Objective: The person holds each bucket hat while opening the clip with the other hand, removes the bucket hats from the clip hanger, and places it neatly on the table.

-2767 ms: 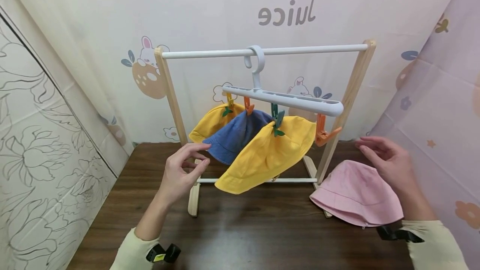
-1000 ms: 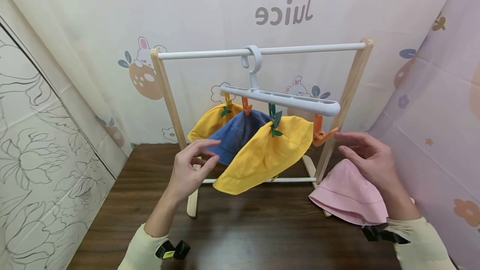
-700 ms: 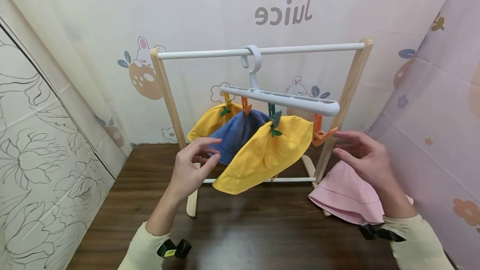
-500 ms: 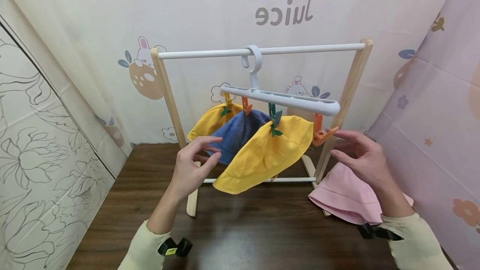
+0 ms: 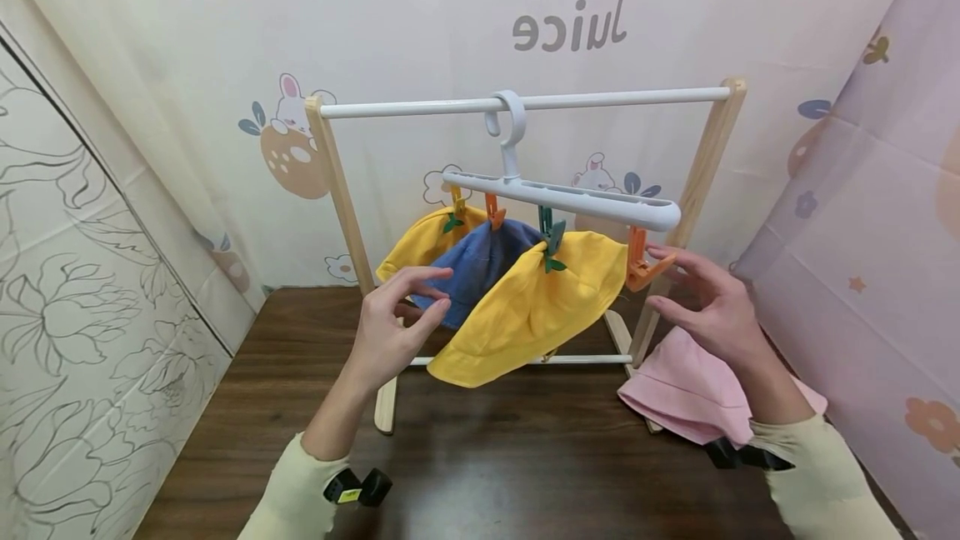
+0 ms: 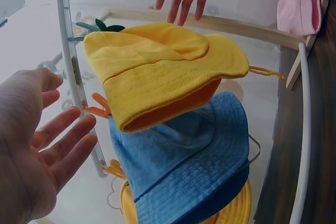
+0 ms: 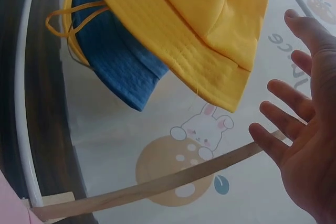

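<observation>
In the head view my right hand (image 5: 712,311) has its fingers half bent just beside the orange clothespin (image 5: 645,265) at the hanger's near end; whether they touch it I cannot tell. My left hand (image 5: 393,319) hovers in front of the blue bucket hat (image 5: 480,265), fingers loosely bent around nothing. A green clothespin (image 5: 551,232) holds the nearest yellow hat (image 5: 536,315). Behind it the blue hat and another yellow hat (image 5: 427,244) hang from their own clips on the white hanger (image 5: 562,198). The pink hat (image 5: 697,390) lies on the table, partly behind my right forearm.
The hanger hooks over the white top rod (image 5: 622,98) of a wooden rack (image 5: 341,190). A lower white rod (image 5: 585,360) joins its legs on the dark wood table (image 5: 480,457). Printed curtains (image 5: 405,23) enclose the back and sides.
My right hand has moved left, from over the pink hat to beside the orange clothespin. My left hand has shifted right, closer to the blue hat. The hats still hang as before.
</observation>
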Action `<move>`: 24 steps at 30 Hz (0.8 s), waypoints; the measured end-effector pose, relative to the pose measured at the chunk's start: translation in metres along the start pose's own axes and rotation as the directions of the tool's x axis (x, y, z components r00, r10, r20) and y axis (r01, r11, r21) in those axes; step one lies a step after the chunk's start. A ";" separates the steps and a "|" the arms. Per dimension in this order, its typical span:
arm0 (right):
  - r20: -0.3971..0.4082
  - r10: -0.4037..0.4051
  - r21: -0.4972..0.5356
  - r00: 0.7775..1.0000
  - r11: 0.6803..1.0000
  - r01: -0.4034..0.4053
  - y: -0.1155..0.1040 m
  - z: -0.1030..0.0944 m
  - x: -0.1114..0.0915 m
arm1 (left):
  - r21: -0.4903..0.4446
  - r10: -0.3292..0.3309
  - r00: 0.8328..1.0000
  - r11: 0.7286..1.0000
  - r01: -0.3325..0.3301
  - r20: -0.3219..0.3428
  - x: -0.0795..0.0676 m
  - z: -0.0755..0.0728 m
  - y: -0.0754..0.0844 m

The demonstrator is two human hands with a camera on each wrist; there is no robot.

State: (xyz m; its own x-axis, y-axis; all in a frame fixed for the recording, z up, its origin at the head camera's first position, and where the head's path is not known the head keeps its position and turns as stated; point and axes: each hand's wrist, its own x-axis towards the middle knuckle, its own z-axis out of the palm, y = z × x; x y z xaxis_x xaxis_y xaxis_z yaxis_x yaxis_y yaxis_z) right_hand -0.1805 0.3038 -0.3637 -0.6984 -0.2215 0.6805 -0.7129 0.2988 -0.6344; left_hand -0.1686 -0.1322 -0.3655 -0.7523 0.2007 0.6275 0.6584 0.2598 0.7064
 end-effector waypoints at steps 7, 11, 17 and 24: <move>0.007 0.047 -0.035 0.999 0.998 -0.047 -0.003 0.004 0.004 | -0.022 -0.007 1.000 1.000 0.007 0.011 0.004 0.003 0.002; 0.024 0.035 -0.027 0.999 0.999 -0.035 -0.004 0.006 0.008 | -0.025 -0.013 1.000 1.000 0.013 0.011 0.006 0.005 0.004; 0.011 0.039 0.020 0.999 0.999 -0.039 -0.006 0.011 0.013 | -0.016 -0.020 1.000 1.000 0.020 0.004 0.010 0.009 0.009; 0.048 0.049 0.016 0.998 0.999 -0.050 -0.006 0.014 0.018 | -0.006 -0.026 1.000 1.000 0.026 0.009 0.016 0.013 0.018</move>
State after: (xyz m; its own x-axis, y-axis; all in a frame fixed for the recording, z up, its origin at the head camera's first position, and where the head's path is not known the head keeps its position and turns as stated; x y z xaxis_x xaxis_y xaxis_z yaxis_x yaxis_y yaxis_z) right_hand -0.1900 0.2853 -0.3524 -0.7351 -0.2508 0.6299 -0.6778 0.2951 -0.6734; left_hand -0.1694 -0.1118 -0.3473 -0.7695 0.2028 0.6056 0.6385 0.2591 0.7247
